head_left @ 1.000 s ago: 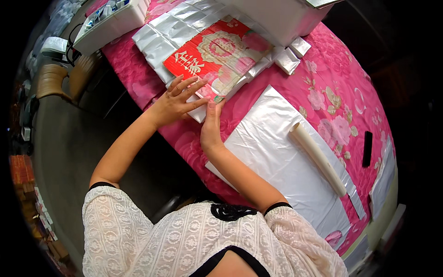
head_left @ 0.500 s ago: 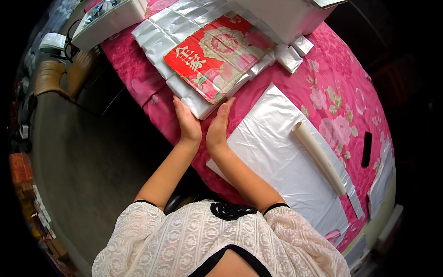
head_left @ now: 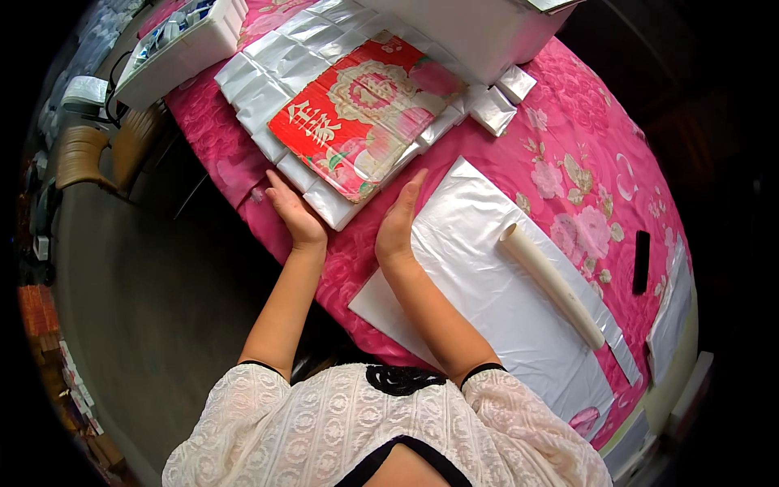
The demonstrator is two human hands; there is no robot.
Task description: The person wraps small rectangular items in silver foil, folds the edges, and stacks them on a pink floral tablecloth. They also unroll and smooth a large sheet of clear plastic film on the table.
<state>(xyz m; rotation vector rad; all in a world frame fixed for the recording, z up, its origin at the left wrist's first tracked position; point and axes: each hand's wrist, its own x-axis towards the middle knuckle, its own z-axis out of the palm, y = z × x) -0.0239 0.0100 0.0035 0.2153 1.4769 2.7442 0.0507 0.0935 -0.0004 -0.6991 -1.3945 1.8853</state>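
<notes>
Head view: upper centre, silver packets [head_left: 280, 57] already lie rowed beneath a red card [head_left: 365, 118], two outside. Left hand [head_left: 298, 219] and right hand [head_left: 395, 230], fingers extended, grip nothing.

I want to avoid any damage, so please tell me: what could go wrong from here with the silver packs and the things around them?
The silver foil-wrapped packs could be pushed out of line, because the open left hand and right hand are very near their corner. The flat red floral cardboard piece lies on top, seemingly loose, and might slide. The long cream-white round tube on the shiny white plastic sheet may roll if bumped.
</notes>
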